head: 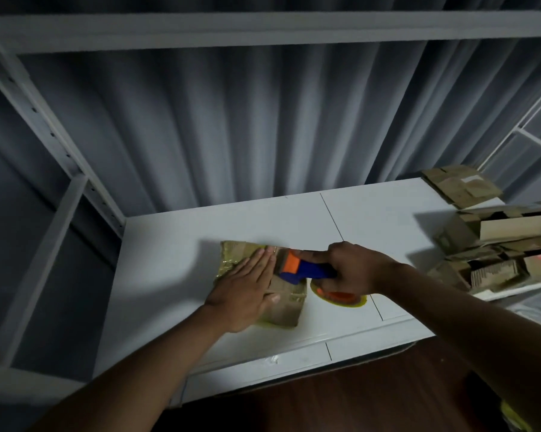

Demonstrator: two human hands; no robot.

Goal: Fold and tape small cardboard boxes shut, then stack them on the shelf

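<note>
A small brown cardboard box point(286, 310) lies on the white shelf board point(175, 244), with shiny tape over its far left part. My left hand point(247, 288) presses flat on the box top, fingers straight. My right hand point(355, 269) grips the blue handle of a tape dispenser point(303, 268) with an orange head, which sits on the box's top right beside my left fingertips. The dispenser's tape roll point(341, 297), yellowish with an orange core, hangs below my right hand.
Several flattened and open cardboard boxes point(499, 254) are piled on the right end of the board, with more point(459, 185) at the back right. Grey metal shelf uprights point(54, 135) stand left; a grey curtain hangs behind. A dark wooden floor point(356, 400) lies below.
</note>
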